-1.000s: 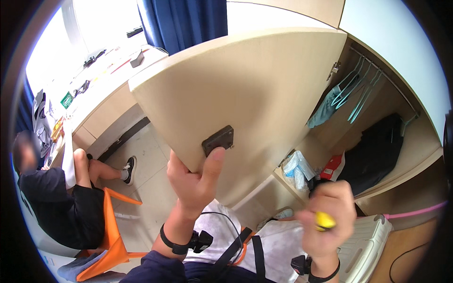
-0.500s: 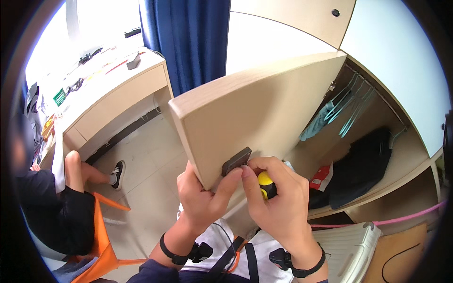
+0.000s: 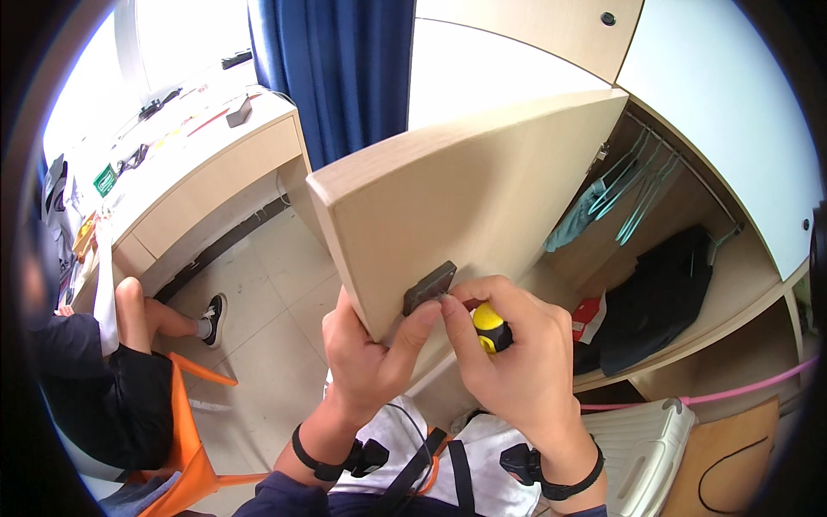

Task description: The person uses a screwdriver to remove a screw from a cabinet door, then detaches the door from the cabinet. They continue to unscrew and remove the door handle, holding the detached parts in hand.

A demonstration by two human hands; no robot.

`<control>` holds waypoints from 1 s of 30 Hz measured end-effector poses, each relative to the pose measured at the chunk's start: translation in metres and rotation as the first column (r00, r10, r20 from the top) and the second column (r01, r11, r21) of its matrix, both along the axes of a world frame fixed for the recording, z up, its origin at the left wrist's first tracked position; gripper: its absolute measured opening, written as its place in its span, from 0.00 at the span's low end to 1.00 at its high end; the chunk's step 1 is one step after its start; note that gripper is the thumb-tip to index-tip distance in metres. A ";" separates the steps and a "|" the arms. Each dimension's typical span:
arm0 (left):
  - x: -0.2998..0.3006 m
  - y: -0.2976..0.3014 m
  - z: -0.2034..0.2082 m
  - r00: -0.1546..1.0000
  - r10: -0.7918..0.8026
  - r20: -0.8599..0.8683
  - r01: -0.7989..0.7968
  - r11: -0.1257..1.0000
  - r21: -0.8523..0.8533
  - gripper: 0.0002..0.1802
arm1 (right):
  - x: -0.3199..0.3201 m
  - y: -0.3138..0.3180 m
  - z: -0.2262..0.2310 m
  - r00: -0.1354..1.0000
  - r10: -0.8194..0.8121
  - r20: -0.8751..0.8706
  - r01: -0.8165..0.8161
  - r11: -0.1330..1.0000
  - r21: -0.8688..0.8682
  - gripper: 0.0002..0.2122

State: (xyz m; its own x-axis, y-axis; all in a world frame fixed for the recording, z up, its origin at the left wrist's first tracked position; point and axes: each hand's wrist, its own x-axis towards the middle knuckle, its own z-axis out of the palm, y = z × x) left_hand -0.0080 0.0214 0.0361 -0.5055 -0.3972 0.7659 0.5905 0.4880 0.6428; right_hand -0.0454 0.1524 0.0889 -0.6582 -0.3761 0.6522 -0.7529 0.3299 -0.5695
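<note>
A light wooden cabinet door [image 3: 465, 198] stands swung open in front of me, with a dark rectangular lock [image 3: 431, 287] on its inner face near the edge. My left hand [image 3: 366, 362] is closed round the door's edge, its thumb at the lock's lower side. In my right hand [image 3: 521, 353] a yellow-and-black screwdriver [image 3: 493, 329] is tucked against the palm; only its rounded handle shows. The thumb and forefinger of that hand come together beside the lock, close to my left thumb. Whatever small thing lies between these fingertips is too hidden to name.
Behind the door the wardrobe holds turquoise hangers [image 3: 642, 207] and a dark garment [image 3: 659, 302]. A white suitcase [image 3: 642, 448] stands low on the right. At left a person [image 3: 112, 388] sits on an orange chair [image 3: 191, 448] by a cluttered desk [image 3: 215, 168].
My right hand has shifted slightly right, and the screwdriver handle has turned in it, with its yellow end now tipped upward. The left hand keeps its hold on the door.
</note>
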 end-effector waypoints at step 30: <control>-0.004 -0.001 0.007 0.998 0.067 0.009 -0.068 0.997 0.040 0.14 | -0.003 -0.004 -0.004 0.999 0.019 0.033 -0.017 0.999 -0.041 0.04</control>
